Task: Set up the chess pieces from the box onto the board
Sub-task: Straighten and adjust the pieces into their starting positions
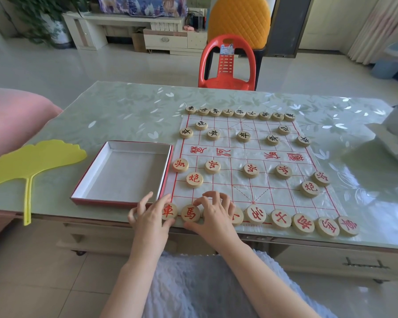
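Red chariot piece sits at the near-left corner of the board, at the table's near edge. It is pinched by the left hand, forefinger at its far side and thumb at its near side, other fingers spread toward the box. Red horse piece lies just beside it, to the right. The next spot in the row is covered by the right hand, fingers curled down over a piece that is almost wholly hidden. Whether that piece is gripped or only touched cannot be told.

The rest of the red back row runs on to the near-right corner. Red cannons and red soldiers are laid out on the lines beyond it. Black pieces are lined along the far edge, with more set nearer the river.

Box, red-edged with a white inside, lies open just left of the board, touching its edge. Table is covered with a glossy leaf-print sheet. Yellow fan lies left of the box, its handle over the near edge. Red chair stands beyond the far side.
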